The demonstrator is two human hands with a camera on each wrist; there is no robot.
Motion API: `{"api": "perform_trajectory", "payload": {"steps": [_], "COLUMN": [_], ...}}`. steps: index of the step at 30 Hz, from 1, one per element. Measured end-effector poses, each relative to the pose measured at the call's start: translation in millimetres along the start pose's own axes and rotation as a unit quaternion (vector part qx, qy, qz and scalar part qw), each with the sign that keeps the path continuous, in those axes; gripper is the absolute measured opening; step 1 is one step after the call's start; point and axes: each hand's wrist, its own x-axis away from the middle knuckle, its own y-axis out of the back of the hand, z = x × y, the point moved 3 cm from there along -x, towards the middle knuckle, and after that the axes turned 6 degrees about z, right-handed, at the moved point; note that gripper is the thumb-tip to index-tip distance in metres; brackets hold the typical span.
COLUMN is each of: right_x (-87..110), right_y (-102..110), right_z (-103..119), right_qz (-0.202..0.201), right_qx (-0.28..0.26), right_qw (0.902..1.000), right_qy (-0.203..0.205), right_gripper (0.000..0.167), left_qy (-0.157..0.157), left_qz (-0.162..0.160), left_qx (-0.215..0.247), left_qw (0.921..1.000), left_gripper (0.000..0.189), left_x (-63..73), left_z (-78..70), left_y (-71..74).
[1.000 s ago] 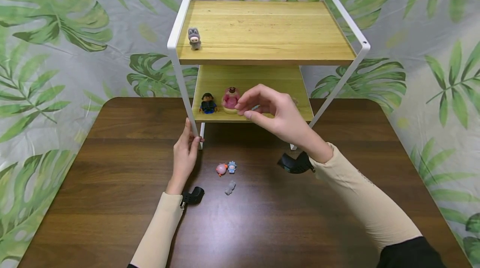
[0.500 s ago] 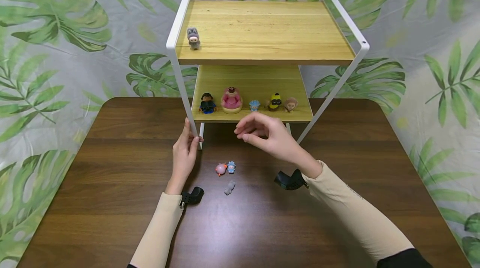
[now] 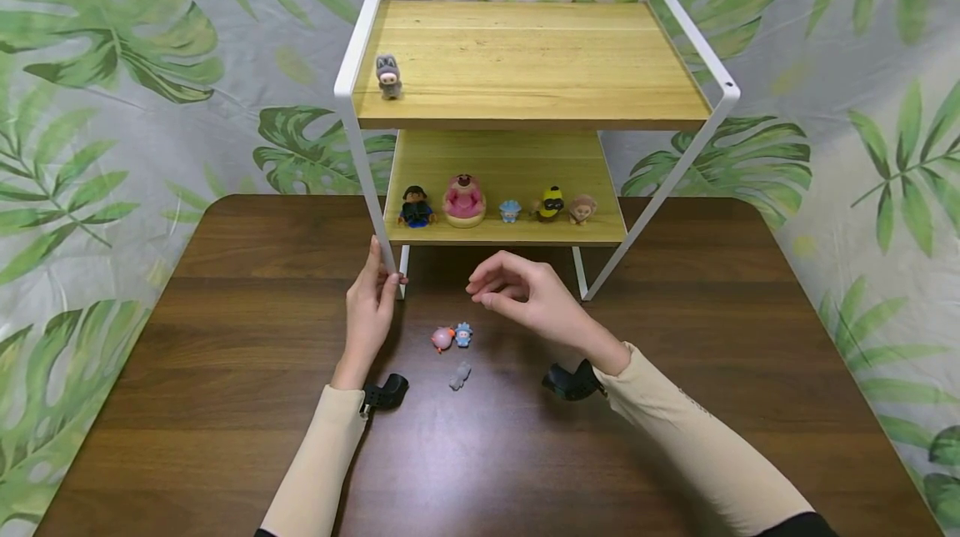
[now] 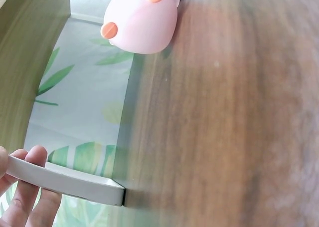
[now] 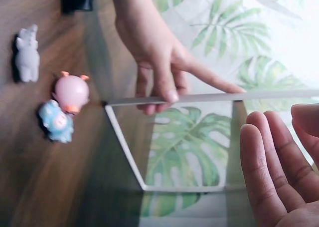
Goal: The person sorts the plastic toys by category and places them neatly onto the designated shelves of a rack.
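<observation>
My left hand (image 3: 367, 308) grips the front left leg (image 4: 79, 183) of a white-framed wooden shelf (image 3: 525, 53), thumb and fingers on either side of the bar. Just below the shelf's front edge hovers my right hand (image 3: 538, 297), fingers loosely curved with nothing between them. On the table beneath it, a round pink toy with orange feet (image 3: 442, 339) sits against a small blue figure (image 3: 463, 335). Nearer me, a grey figurine (image 3: 461, 375) lies on its side. A grey figure with rabbit-like ears (image 3: 388, 77) stands at the top board's left end.
Along the lower board (image 3: 495, 153) are a dark-capped figure (image 3: 416, 208), a pink bear (image 3: 464, 202), a small blue-hatted figure (image 3: 510, 211), a yellow-and-black figure (image 3: 551, 203) and a tan figure (image 3: 581, 209). The shelf stands toward the back of the brown table (image 3: 247, 370).
My right hand has drawn back and down from in front of the lower board, uncovering the figures on its right. The left hand stays on the shelf leg.
</observation>
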Motion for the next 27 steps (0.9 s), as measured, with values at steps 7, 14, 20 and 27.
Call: {"api": "perform_trajectory", "payload": {"steps": [7, 14, 20, 27], "right_x": [7.0, 13.0, 19.1, 26.4], "right_y": [-13.9, -26.5, -40.0, -56.1], "right_z": [-15.8, -30.7, -42.7, -51.1], "right_qz": [0.008, 0.026, 0.057, 0.098], "right_qx": [-0.009, 0.018, 0.024, 0.01], "right_qw": [0.9998, 0.9987, 0.9963, 0.9901], "right_qy": [-0.017, -0.04, -0.06, -0.1], "right_gripper": [0.018, 0.019, 0.023, 0.024], "left_qy": [0.0, -0.001, 0.0, 0.005], "left_qz": [0.002, 0.001, 0.003, 0.004], "left_qx": [-0.004, -0.001, -0.002, -0.002], "left_qw": [1.0, 1.0, 1.0, 1.0], "left_gripper": [0.087, 0.087, 0.087, 0.085], "left_x": [-0.6, -0.2, -0.4, 0.3], "left_z": [0.6, -0.8, -1.6, 1.1], "left_y": [-0.1, 0.6, 0.9, 0.3]}}
